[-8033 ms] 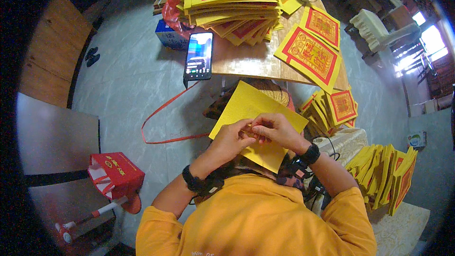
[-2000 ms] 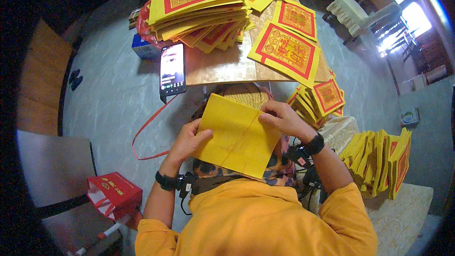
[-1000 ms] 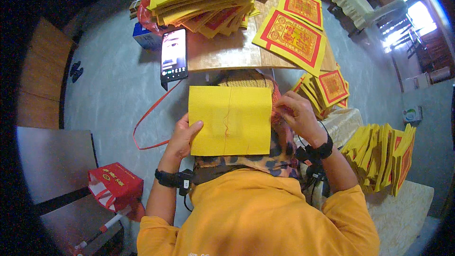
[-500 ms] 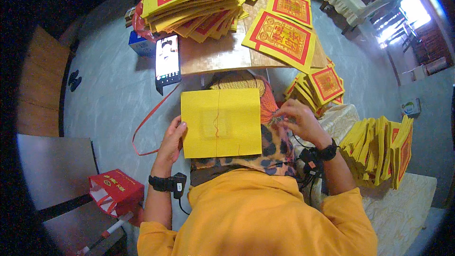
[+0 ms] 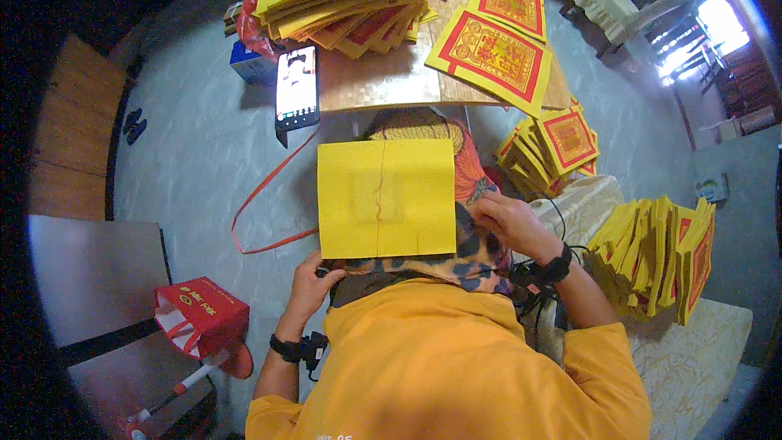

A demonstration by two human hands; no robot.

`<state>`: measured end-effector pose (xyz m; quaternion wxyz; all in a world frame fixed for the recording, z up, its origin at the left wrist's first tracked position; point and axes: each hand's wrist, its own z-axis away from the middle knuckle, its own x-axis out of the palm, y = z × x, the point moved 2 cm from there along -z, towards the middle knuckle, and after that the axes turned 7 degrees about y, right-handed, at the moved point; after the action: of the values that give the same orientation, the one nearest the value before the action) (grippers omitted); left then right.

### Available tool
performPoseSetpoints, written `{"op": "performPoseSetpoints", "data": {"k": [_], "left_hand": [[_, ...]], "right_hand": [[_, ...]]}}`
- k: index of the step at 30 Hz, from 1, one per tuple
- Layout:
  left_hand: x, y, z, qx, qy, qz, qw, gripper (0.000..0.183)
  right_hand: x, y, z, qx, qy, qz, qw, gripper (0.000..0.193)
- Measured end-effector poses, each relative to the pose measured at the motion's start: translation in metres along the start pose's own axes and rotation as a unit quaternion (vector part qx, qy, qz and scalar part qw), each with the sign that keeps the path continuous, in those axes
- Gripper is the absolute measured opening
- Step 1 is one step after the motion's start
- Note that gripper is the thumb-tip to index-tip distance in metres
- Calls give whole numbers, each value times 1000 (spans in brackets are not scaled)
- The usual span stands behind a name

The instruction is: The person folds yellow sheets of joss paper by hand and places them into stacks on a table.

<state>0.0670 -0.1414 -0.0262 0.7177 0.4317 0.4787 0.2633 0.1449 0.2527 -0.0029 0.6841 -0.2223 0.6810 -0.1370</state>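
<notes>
On my lap lies a square yellow paper bundle (image 5: 350, 171), with a thin reddish thread (image 5: 380, 232) running down its middle and a faint square showing on its face. My left hand (image 5: 308, 287) is just below the bundle's lower left corner, thumb stretched apart from the fingers, holding nothing that I can see. To the right of the bundle, my right hand (image 5: 513, 224) has its fingers curled together, beside the gathered end of an orange bunch of strands (image 5: 471, 171). What those fingers hold, if anything, is hidden. Patterned cloth (image 5: 481, 269) covers my lap.
Ahead, a wooden table (image 5: 366, 85) bears a tall stack of yellow-and-red papers (image 5: 342, 8), loose printed sheets (image 5: 497, 57) and a phone (image 5: 297, 85). More paper bundles (image 5: 652, 253) stand at right. A red bag (image 5: 204, 314) sits at left; a red strap (image 5: 252, 195) hangs nearby.
My left hand has let go of the bundle's left edge and moved down to its lower corner. My right hand has lowered slightly, its fingers drawn together.
</notes>
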Motion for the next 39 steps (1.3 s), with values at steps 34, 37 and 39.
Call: {"op": "performPoseSetpoints", "data": {"k": [34, 37, 39], "left_hand": [[5, 121, -130, 126, -18, 80, 989, 33], [39, 134, -138, 75, -141, 145, 977, 40], [74, 129, -147, -3, -216, 261, 941, 46]], "right_hand": [[-74, 105, -77, 368, 252, -662, 603, 19], [-65, 60, -74, 332, 167, -739, 562, 13], [-60, 20, -67, 343, 106, -767, 531, 17]]}}
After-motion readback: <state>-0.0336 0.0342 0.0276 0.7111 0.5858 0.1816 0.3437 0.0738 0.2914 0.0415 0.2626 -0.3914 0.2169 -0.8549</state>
